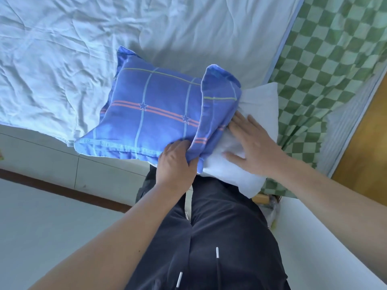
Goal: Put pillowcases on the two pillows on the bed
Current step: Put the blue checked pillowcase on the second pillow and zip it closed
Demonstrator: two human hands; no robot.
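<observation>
My left hand (176, 162) grips the pillowcase (159, 114) mouth open — right hand (249, 141), fingers flat, pushes the pillow (259, 101) in.

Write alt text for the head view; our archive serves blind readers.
A person's left hand grips the open edge of a blue plaid pillowcase while the right hand presses flat on the white pillow still sticking out, at the bed edge.

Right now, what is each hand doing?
Left hand: closed, gripping the blue pillowcase at its open edge.
Right hand: open, fingers flat, pressing on the white pillow.
</observation>
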